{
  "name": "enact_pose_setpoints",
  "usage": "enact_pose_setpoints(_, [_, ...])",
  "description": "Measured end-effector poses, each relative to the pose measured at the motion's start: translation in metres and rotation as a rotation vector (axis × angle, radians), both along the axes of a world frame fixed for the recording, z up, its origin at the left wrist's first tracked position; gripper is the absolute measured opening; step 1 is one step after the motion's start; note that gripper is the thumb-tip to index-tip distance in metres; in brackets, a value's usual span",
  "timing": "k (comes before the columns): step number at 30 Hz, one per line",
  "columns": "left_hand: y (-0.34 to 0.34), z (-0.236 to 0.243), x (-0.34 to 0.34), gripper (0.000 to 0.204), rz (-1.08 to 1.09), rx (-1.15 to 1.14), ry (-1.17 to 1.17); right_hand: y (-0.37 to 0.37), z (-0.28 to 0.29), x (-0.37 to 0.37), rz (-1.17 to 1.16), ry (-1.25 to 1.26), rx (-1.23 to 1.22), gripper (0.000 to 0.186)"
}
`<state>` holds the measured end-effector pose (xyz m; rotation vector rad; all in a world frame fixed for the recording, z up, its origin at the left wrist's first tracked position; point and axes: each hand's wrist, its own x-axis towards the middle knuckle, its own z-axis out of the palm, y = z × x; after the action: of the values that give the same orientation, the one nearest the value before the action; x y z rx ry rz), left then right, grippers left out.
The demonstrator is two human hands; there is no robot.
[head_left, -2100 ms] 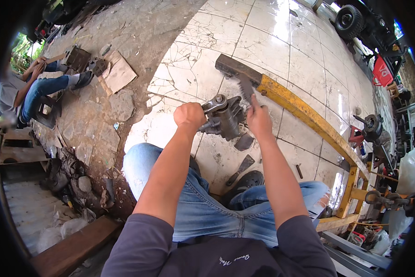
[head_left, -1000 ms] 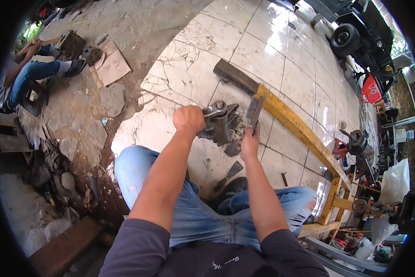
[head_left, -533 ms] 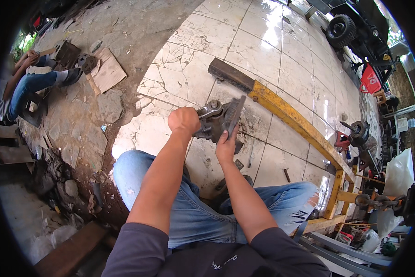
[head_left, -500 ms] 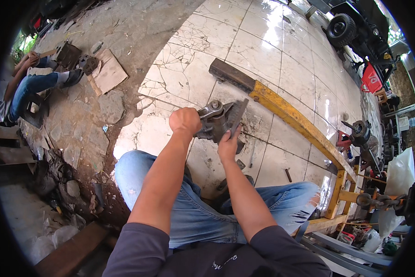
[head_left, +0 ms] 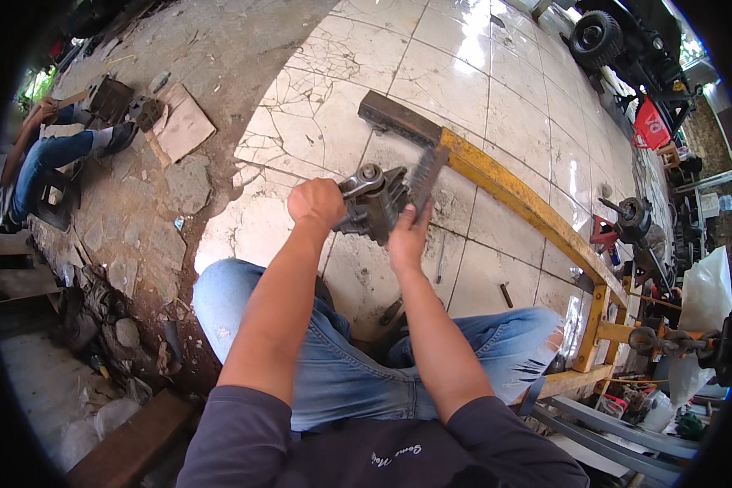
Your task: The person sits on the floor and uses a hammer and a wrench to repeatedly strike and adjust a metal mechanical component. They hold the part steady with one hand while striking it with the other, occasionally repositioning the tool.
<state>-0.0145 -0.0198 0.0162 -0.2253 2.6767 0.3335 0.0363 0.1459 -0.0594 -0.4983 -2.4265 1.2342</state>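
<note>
– Where is the part?
– A worker in jeans has the grey metal part over the pale tiles, straight ahead at twelve o'clock, just beyond the knees.
– And the left hand?
– At the part's nine o'clock, its fingers curl together in a fist around the part's arm.
– The right hand?
– Near five o'clock, its fingers close around a brush, thumb along the handle. The brush slants toward one o'clock; whether its bristles touch the part cannot be told.
– What surrounds them?
– A yellow beam curves from one o'clock around to four, past a short rod on the tiles. At ten o'clock lies cardboard; near nine, a second person sits, well apart.
</note>
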Motion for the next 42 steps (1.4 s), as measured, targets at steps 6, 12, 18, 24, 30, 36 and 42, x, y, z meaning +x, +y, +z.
enact_pose_setpoints(6, [-0.004, 0.004, 0.005, 0.024, 0.02, -0.004, 0.043, -0.006, 0.026, 0.001, -0.154, -0.517, -0.534, 0.059])
enact_pose_setpoints(12, [-0.001, -0.001, 0.002, 0.026, 0.012, -0.005, -0.007, 0.002, -0.034, 0.033, 0.14, -0.066, -0.021, 0.061])
enact_pose_setpoints(18, [-0.005, 0.003, 0.003, 0.027, 0.027, -0.033, 0.008, 0.008, 0.021, 0.001, 0.028, -0.48, -0.576, 0.057])
enact_pose_setpoints(24, [0.003, 0.001, 0.001, 0.028, -0.006, -0.054, 0.017, 0.01, -0.068, 0.01, 0.066, 0.021, -0.01, 0.062])
enact_pose_setpoints(30, [0.0, 0.002, 0.004, 0.028, 0.013, -0.054, 0.002, 0.024, 0.03, 0.012, 0.032, -0.363, -0.674, 0.065])
enact_pose_setpoints(36, [0.002, -0.001, 0.0, 0.027, 0.006, -0.04, 0.015, 0.009, -0.035, 0.025, 0.267, -0.009, -0.541, 0.066])
enact_pose_setpoints(42, [0.0, 0.008, 0.004, 0.027, 0.06, -0.012, -0.002, 0.002, -0.042, 0.037, 0.136, -0.23, -0.171, 0.059])
